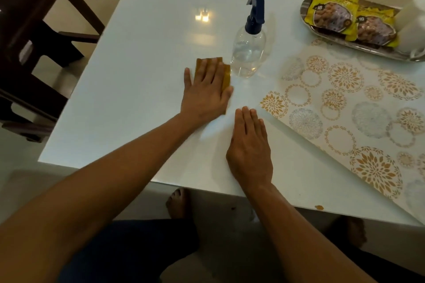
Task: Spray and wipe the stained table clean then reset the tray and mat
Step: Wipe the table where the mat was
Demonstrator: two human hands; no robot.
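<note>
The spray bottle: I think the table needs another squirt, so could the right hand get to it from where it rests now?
Probably yes. The right hand lies flat and holds nothing, and only bare table lies between it and the spray bottle. The patterned mat sits off to the right.

- The left hand (207, 89) lies flat on a cloth (226, 76), which lies on the table (138, 53).
- The spray bottle (249, 50) stands just right of that hand, a little beyond it.
- The right hand (249, 147) lies flat on the table, nearer than the left hand and to its right.
- The mat (358, 117) lies right of the right hand.
- The tray (368, 49) sits beyond the mat, holding two packets (333, 14).
- A chair (34, 41) stands far left of the left hand.
</note>
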